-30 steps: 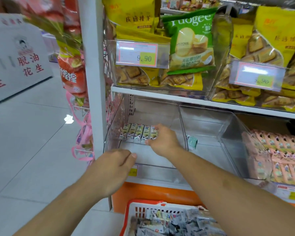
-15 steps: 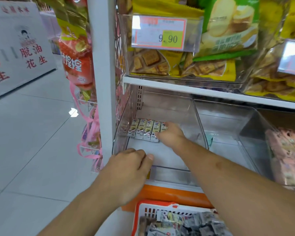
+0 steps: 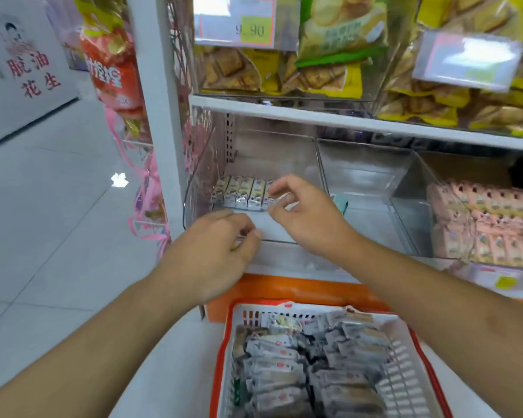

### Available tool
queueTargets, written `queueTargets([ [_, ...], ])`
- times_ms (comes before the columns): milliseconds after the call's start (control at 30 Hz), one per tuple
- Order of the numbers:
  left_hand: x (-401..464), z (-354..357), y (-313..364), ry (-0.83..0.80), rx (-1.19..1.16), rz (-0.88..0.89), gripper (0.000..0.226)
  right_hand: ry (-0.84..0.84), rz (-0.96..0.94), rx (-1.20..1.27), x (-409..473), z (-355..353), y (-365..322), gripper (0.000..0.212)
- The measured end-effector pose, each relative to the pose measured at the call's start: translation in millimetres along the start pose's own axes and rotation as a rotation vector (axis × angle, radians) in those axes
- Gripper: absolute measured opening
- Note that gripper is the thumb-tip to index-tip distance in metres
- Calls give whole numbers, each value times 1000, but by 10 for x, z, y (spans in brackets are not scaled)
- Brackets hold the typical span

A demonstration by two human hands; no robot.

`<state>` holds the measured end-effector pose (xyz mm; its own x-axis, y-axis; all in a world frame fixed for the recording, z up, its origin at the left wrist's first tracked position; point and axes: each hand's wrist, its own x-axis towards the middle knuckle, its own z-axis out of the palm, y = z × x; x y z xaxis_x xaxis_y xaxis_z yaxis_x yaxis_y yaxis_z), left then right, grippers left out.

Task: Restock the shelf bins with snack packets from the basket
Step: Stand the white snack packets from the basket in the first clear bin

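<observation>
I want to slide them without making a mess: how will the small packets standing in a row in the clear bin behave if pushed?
The small packets look thin and light, so they would probably slide easily on the smooth clear bin floor. Standing narrow and side by side, they may topple together. Their glossy wrappers probably feel slippery.

A pale grey tiled floor (image 3: 43, 236) runs left of the white metal shelf upright (image 3: 154, 101) toward a white signboard with red characters (image 3: 24, 67).

The shelf bins (image 3: 360, 164) are clear, glossy plastic — reflections streak their walls. Snack packets (image 3: 242, 196) look like shiny foil-like film. The basket (image 3: 405, 378) is matt slotted plastic; the floor (image 3: 43, 206) is smooth, faintly glossy tile.
</observation>
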<state>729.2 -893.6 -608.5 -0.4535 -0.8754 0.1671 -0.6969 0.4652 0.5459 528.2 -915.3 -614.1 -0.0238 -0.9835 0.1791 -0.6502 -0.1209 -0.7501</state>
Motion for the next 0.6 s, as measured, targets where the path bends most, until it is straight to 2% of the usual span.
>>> queueTargets([
  [100,-163,155,108,-130,27,41,28,-170,-72,-15,-702,-250,49,16],
  [233,-392,609,75,-484,234,-67,21,-433,136,-367,-1304,-328,716,19],
  [300,-492,853,41,-628,316,-152,32,-549,286,-589,-1451,-320,1108,31],
  [367,-623,1074,-10,-720,359,-251,41,-591,440,-699,-1565,-319,1395,50],
  [500,-821,1447,-147,-799,332,-440,67,-619,623,-688,-1775,-255,1916,75],
  [600,-875,1635,-219,-799,308,-505,78,-600,622,-690,-1892,-215,2192,89],
])
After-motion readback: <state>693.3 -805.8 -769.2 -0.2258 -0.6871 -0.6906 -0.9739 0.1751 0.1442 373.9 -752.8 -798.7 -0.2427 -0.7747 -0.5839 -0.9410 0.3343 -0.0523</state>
